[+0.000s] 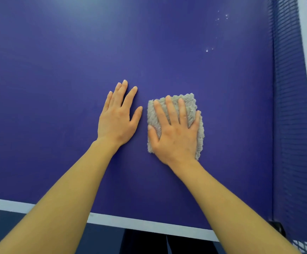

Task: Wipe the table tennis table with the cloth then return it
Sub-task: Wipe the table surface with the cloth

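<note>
My right hand [174,132] presses flat on the cloth [191,100] on the counter [57,61], left hand [117,118] flat and empty beside it; with white specks [207,50] showing near the net [292,107], I judge wiping unfinished and the return undone.

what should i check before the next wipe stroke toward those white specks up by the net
1. Right hand lies flat on the grey cloth, fingers spread: ok.
2. Cloth sits as a folded pad, flat on the table tennis table: ok.
3. Left hand rests flat on the table beside the cloth, not touching it: ok.
4. White specks ahead and to the right, close to the net, not yet wiped: not ok.
5. Surface between the cloth and the specks has nothing on it: ok.
6. Cloth damp enough to lift the specks: cannot tell.
</note>
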